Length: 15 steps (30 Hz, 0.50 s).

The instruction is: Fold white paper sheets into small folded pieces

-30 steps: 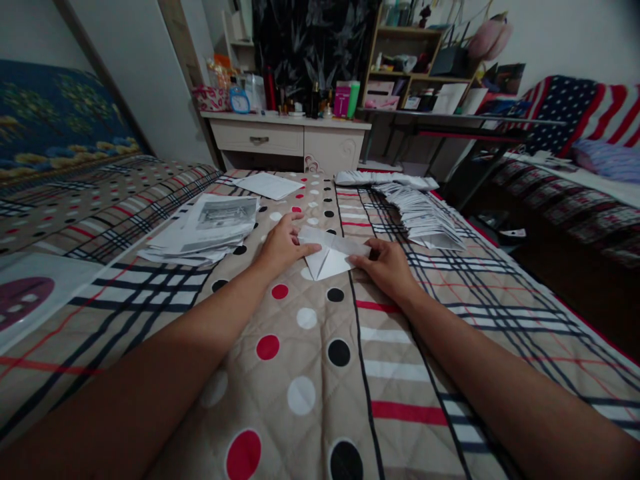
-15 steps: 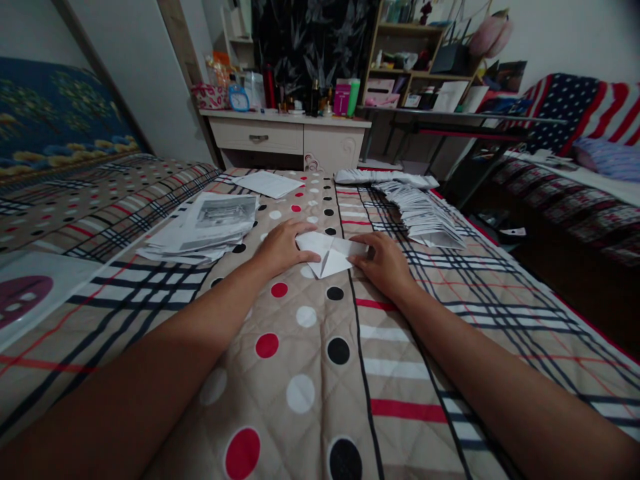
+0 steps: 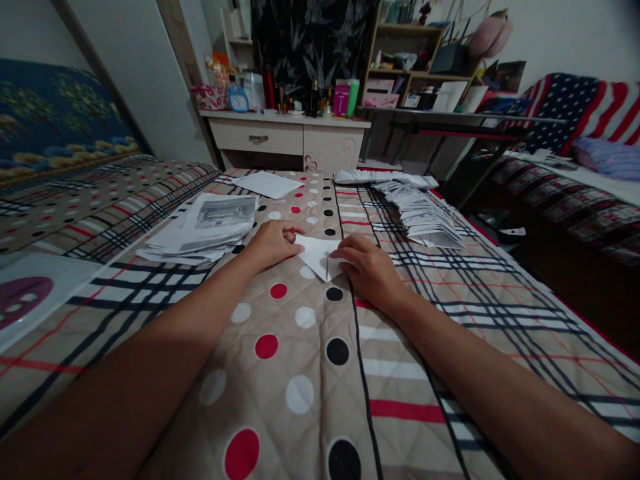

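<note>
A small sheet of white folded paper point(image 3: 316, 253) lies on the patterned quilt, its lower edges coming to a point toward me. At its left corner, my left hand point(image 3: 274, 244) pinches the paper between thumb and curled fingers. My right hand point(image 3: 369, 268) covers the right part of the paper, fingers bent together over it with the tips near the middle crease. The right corner is hidden under that hand.
Left of my hands is a stack of printed sheets point(image 3: 203, 227), with more white paper point(image 3: 269, 184) behind it. A fanned row of folded paper pieces point(image 3: 425, 213) lies at right. Beyond the quilt point(image 3: 295, 373) stands a white dresser point(image 3: 260, 137).
My right hand has moved left from the paper's right corner onto its middle. My left hand has shifted slightly left, and the raised folds now look flatter.
</note>
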Each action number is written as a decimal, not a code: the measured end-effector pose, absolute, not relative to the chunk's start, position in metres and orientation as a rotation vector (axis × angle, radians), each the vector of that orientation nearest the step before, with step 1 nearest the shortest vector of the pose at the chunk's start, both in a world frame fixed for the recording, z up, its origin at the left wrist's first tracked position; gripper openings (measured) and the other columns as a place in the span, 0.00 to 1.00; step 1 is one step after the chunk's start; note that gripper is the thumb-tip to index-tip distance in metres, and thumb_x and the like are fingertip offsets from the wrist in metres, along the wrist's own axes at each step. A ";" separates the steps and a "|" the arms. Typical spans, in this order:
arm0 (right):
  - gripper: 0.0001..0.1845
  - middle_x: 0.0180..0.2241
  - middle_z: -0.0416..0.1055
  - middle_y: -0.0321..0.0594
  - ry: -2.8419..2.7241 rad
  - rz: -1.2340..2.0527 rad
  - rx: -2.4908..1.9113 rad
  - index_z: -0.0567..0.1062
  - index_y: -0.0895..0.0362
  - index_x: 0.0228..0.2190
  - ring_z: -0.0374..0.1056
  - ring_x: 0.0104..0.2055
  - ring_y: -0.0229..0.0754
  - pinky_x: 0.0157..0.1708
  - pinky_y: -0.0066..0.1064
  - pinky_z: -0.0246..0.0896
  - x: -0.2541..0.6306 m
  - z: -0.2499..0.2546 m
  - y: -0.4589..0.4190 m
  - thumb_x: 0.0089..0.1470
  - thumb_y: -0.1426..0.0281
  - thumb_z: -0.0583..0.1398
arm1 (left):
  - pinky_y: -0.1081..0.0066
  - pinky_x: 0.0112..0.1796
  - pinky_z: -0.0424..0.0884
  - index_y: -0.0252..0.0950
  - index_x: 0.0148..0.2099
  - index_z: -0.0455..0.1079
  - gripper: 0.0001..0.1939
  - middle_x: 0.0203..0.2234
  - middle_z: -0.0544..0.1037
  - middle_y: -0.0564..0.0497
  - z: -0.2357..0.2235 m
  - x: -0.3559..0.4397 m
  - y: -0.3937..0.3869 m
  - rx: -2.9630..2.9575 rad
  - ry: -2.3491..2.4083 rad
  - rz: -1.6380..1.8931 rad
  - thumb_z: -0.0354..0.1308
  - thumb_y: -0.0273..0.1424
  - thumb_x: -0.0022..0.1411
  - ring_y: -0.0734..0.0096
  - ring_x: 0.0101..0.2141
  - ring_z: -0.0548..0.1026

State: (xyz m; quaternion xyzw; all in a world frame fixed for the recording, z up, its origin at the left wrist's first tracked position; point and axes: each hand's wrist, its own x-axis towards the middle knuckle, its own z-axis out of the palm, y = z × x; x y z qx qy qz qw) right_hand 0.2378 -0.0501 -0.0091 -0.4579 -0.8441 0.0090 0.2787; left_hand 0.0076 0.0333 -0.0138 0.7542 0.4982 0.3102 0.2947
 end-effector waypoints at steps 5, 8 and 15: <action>0.10 0.39 0.73 0.42 -2.375 0.318 -1.037 0.79 0.56 0.38 0.69 0.41 0.41 0.41 0.30 0.63 0.230 -0.007 -0.054 0.58 0.76 0.58 | 0.72 0.25 0.58 0.35 0.45 0.78 0.25 0.21 0.70 0.56 -0.007 0.006 0.031 2.144 1.318 0.653 0.69 0.40 0.44 0.74 0.23 0.65; 0.07 0.36 0.73 0.41 -2.205 0.403 -1.148 0.79 0.57 0.35 0.69 0.38 0.40 0.39 0.30 0.63 0.232 -0.009 -0.048 0.54 0.77 0.62 | 0.72 0.27 0.61 0.36 0.46 0.78 0.29 0.26 0.75 0.53 -0.008 0.007 0.032 2.252 1.294 0.619 0.71 0.44 0.41 0.72 0.26 0.67; 0.05 0.35 0.72 0.43 -1.991 0.179 -1.563 0.77 0.59 0.34 0.68 0.37 0.44 0.38 0.33 0.61 0.247 -0.016 -0.034 0.52 0.75 0.64 | 0.71 0.27 0.58 0.39 0.43 0.79 0.20 0.22 0.72 0.55 -0.017 0.006 0.035 2.266 1.406 0.671 0.68 0.42 0.48 0.71 0.24 0.67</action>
